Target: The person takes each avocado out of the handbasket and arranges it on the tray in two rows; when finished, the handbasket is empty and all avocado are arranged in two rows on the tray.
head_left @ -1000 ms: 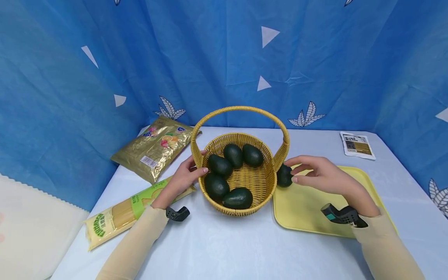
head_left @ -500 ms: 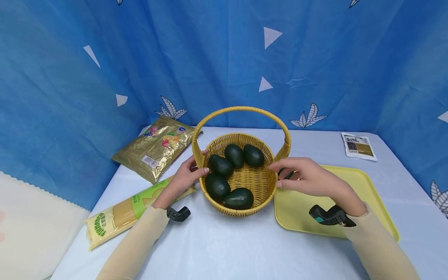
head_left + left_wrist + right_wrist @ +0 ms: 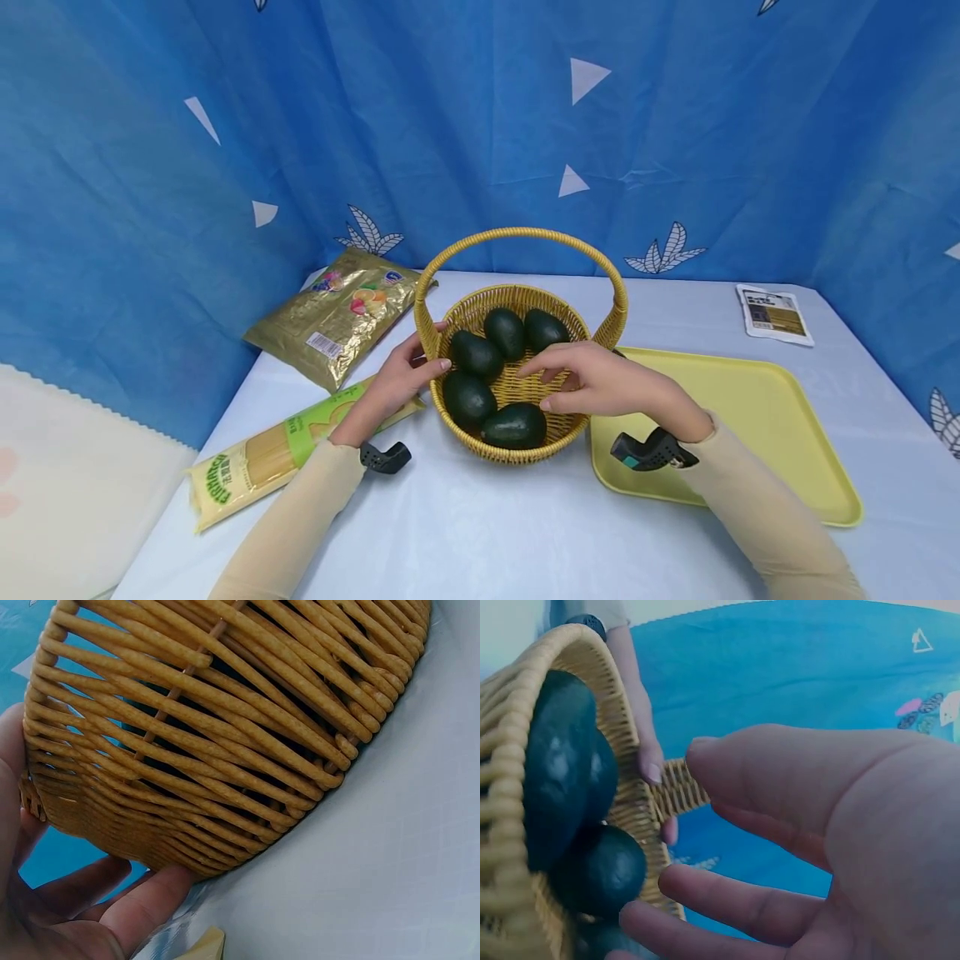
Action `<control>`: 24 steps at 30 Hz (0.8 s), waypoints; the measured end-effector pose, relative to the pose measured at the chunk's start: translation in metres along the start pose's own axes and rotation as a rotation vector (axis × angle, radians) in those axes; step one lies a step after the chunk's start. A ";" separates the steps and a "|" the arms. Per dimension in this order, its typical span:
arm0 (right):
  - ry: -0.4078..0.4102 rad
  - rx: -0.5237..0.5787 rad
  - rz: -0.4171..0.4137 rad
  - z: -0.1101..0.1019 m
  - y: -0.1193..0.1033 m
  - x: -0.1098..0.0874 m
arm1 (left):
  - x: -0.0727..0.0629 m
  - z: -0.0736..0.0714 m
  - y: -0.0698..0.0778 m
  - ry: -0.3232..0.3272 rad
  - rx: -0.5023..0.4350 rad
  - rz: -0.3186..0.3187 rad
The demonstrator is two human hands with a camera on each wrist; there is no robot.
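Note:
A yellow wicker basket (image 3: 555, 429) with a tall handle stands mid-table, holding several dark green avocados (image 3: 515, 426). The left hand (image 3: 395, 382) holds its left rim, thumb on top and fingers against the outer weave (image 3: 225, 735). Over the right half of the basket reaches the right hand (image 3: 600, 381), thumb and fingers apart with nothing between them. In the right wrist view its fingertips are close to the avocados (image 3: 600, 870); whether they touch cannot be told. A dark sliver of another avocado (image 3: 618, 353) shows past the right hand, mostly hidden, beside the basket.
A yellow tray (image 3: 720, 417) lies to the right under the right forearm. A small white packet (image 3: 775, 314) is at the back right. On the left lie a gold bag (image 3: 337, 321) and a pack of noodles (image 3: 262, 458). Blue cloth (image 3: 480, 125) encloses the back.
The right hand has moved left, from the avocado beside the basket to above the basket's inside, without carrying anything. The left hand keeps its hold on the rim.

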State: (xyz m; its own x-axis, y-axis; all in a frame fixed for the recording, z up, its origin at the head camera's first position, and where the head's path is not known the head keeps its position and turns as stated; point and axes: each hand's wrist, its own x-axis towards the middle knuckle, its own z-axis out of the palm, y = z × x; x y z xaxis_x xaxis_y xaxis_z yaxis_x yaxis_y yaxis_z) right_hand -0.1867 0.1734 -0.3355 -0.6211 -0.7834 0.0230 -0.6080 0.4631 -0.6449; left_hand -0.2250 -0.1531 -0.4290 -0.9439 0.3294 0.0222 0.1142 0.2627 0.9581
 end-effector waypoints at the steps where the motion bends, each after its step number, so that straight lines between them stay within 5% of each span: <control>1: -0.010 -0.003 -0.009 0.002 0.001 0.003 | 0.000 0.000 0.001 0.001 0.000 -0.001; 11: -0.142 -0.023 -0.145 0.021 0.005 0.025 | 0.002 -0.001 0.000 0.008 -0.003 -0.021; 24: -0.211 -0.035 -0.159 0.030 0.002 0.032 | 0.001 0.000 -0.001 0.007 0.002 -0.022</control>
State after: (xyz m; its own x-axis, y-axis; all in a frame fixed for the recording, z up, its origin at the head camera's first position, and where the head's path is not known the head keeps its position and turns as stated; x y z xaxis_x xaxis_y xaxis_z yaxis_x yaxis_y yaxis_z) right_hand -0.1926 0.1370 -0.3595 -0.4015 -0.9150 -0.0406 -0.7087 0.3384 -0.6190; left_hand -0.2262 -0.1533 -0.4300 -0.9483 0.3173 0.0029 0.0939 0.2718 0.9578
